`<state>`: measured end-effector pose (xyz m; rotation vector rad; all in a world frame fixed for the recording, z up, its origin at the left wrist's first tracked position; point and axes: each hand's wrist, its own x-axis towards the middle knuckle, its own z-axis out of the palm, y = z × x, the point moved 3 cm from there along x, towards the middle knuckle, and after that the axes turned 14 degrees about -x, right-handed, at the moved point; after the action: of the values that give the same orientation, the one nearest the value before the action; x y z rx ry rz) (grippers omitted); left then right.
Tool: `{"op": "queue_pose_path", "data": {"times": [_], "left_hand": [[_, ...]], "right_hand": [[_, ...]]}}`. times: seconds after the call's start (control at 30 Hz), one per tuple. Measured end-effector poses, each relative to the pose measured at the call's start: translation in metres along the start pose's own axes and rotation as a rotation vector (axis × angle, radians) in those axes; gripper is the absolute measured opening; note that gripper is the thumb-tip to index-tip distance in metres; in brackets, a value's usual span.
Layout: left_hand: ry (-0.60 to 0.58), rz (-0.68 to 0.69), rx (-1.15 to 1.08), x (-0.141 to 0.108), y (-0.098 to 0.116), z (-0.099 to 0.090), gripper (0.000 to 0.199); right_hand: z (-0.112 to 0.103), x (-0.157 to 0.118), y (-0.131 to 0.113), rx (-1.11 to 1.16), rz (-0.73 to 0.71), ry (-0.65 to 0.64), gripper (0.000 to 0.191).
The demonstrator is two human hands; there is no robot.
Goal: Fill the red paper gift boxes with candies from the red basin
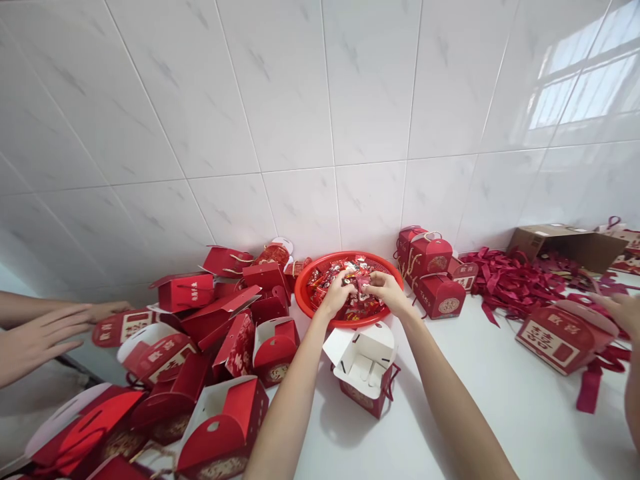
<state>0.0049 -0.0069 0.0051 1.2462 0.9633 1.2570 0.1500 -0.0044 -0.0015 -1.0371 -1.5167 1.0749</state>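
A round red plastic basket (301, 299) full of small wrapped candies (327, 275) stands against the wall. Both of my hands are inside it, close together. My left hand (341, 292) has its fingers curled in among the candies, closed on a wrapped candy that is partly hidden. Between the thumb and fingers of my right hand (387, 291) is a red-wrapped candy (363, 285). Just in front of the basket, between my forearms, an open red gift box (363, 393) stands with its white inside and flaps showing. No candy is visible in it.
Many red gift boxes (225, 427), several open, crowd the left side. Another person's hands (55, 333) are there. Stacked closed boxes (440, 293), dark red ribbons (515, 283), a cardboard box (560, 243) and a lettered box (565, 337) lie right, near another hand (623, 313).
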Motion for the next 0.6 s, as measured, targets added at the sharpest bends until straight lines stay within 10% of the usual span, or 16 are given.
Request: {"op": "queue_pose_path", "data": {"times": [0.6], "left_hand": [[0.001, 0.200, 0.016, 0.0035, -0.0014, -0.0059, 0.062]], "right_hand": [[-0.0100, -0.0023, 0.0006, 0.085, 0.005, 0.170, 0.033]]}}
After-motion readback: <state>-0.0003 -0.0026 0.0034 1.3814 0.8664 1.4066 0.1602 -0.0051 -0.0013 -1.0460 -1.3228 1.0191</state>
